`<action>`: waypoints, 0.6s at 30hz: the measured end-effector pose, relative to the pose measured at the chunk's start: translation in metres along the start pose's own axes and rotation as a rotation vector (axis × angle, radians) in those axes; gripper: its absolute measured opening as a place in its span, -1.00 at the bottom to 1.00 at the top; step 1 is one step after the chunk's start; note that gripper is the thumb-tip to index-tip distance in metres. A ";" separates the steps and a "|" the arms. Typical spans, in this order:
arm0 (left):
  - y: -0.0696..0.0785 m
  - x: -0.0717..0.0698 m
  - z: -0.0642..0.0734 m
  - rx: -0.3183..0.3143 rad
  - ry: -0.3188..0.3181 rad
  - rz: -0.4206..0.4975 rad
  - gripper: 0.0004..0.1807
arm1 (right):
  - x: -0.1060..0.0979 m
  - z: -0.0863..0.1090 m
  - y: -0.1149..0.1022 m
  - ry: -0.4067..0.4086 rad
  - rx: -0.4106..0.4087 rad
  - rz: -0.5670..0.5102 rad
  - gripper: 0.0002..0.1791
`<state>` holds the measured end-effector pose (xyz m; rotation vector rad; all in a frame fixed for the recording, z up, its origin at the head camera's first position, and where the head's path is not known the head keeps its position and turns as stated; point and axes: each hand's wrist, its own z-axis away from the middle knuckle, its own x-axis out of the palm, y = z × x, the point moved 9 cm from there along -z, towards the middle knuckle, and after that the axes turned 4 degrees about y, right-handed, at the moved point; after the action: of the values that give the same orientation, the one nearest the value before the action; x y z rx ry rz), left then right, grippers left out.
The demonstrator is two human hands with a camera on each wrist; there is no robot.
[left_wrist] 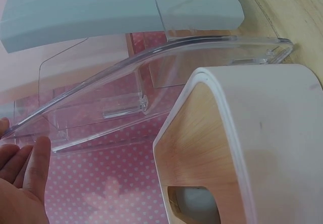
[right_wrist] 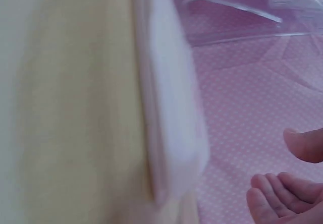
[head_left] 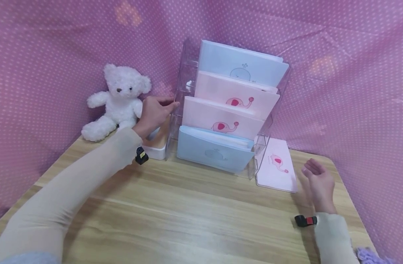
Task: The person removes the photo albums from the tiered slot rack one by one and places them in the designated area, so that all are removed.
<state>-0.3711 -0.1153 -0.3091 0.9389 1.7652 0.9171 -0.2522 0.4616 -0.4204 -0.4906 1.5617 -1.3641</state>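
Observation:
A clear acrylic rack (head_left: 173, 140) stands at the back of the table. My left hand (head_left: 156, 112) pinches its left side panel; in the left wrist view the thumb and fingers lie on either side of the clear edge. Several tiers hold booklets: a blue whale booklet (head_left: 218, 148) lowest, pink elephant booklets (head_left: 201, 113) in the middle, and another blue booklet (head_left: 218, 58) on top. Flat on the table, beside the rack's right side, is a pink elephant booklet (head_left: 275, 172). Just right of it my right hand (head_left: 321, 187) is held with fingers loosely extended, holding nothing.
A white teddy bear (head_left: 120, 104) sits left of the rack. Between them stands a white box (left_wrist: 272, 118) with a wood-grain face and an opening. Pink dotted cloth (head_left: 56, 66) hangs behind the wooden table (head_left: 188, 212). Something purple and fluffy (head_left: 373, 255) shows at bottom right.

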 end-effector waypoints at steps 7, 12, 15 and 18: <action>0.002 -0.001 0.002 0.018 -0.004 -0.007 -0.62 | -0.014 -0.004 -0.031 0.040 -0.050 -0.405 -0.36; 0.003 -0.001 0.002 0.023 -0.006 -0.003 -0.62 | -0.021 -0.003 -0.066 0.059 -0.128 -0.629 -0.45; 0.003 -0.002 0.002 0.025 -0.005 -0.003 -0.62 | -0.024 -0.002 -0.089 0.037 -0.181 -0.719 -0.46; 0.003 -0.002 0.002 0.028 -0.005 -0.008 -0.62 | -0.026 -0.001 -0.109 0.005 -0.218 -0.737 -0.44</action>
<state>-0.3680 -0.1149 -0.3063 0.9505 1.7799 0.8864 -0.2721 0.4511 -0.3110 -1.2896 1.6081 -1.7258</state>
